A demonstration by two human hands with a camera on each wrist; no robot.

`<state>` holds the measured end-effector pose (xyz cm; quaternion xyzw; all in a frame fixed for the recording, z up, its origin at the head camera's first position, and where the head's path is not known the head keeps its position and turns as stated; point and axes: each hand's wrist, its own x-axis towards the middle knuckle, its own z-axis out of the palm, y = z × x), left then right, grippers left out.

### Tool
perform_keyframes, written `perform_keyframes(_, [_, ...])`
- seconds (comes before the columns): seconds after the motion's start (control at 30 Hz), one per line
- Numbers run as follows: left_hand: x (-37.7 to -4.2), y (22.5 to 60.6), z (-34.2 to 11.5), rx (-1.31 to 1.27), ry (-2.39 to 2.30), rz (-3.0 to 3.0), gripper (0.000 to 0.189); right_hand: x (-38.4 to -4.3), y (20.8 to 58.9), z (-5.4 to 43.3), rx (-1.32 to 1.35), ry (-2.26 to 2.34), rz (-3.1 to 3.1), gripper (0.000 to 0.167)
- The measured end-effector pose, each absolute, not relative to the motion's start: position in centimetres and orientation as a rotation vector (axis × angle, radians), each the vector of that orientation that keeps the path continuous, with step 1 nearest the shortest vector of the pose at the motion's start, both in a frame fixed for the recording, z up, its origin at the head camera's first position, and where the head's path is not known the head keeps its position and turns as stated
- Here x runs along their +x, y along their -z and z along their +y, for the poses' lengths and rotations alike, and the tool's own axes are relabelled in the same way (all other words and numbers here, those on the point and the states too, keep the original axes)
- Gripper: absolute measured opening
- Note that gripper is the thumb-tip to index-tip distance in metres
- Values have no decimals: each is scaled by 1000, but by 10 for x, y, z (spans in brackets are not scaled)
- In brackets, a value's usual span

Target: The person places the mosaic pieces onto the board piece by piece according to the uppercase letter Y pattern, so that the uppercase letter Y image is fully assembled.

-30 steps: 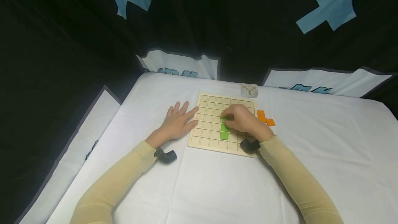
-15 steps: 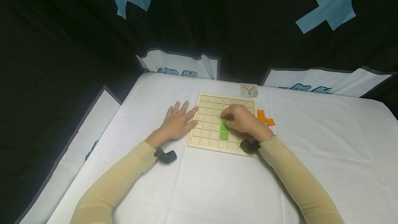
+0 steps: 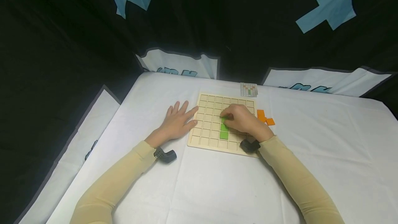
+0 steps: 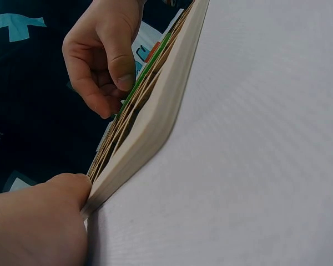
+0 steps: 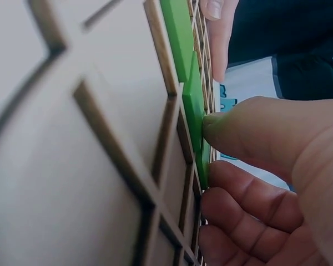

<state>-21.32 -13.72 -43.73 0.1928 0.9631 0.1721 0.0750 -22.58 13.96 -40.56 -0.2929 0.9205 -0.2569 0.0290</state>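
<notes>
A pale wooden grid board point(image 3: 205, 134) lies on the white-covered table. Green square tiles point(image 3: 224, 135) sit in a column of its cells. Over the far end of that column, my right hand point(image 3: 244, 118) pinches a green tile point(image 5: 205, 166) between thumb and curled fingers; in the head view the hand partly hides this tile. My left hand point(image 3: 175, 123) lies with fingers spread at the board's left side, its index fingertip and thumb touching the edge. In the left wrist view, the left thumb point(image 4: 61, 194) meets the board's rim.
Several orange tiles point(image 3: 261, 115) lie on the table just right of the board. A small patterned card point(image 3: 248, 90) lies beyond the board's far edge. Black curtain point(image 3: 199, 27) hangs behind the white tablecloth point(image 3: 217, 186). Each wrist wears a dark device point(image 3: 166, 156).
</notes>
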Motion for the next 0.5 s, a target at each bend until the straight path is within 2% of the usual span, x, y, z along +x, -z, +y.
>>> perform_keyframes(0.5, [-214, 440, -138, 572, -518, 2889, 64, -226, 404, 143, -867, 807, 2840, 29])
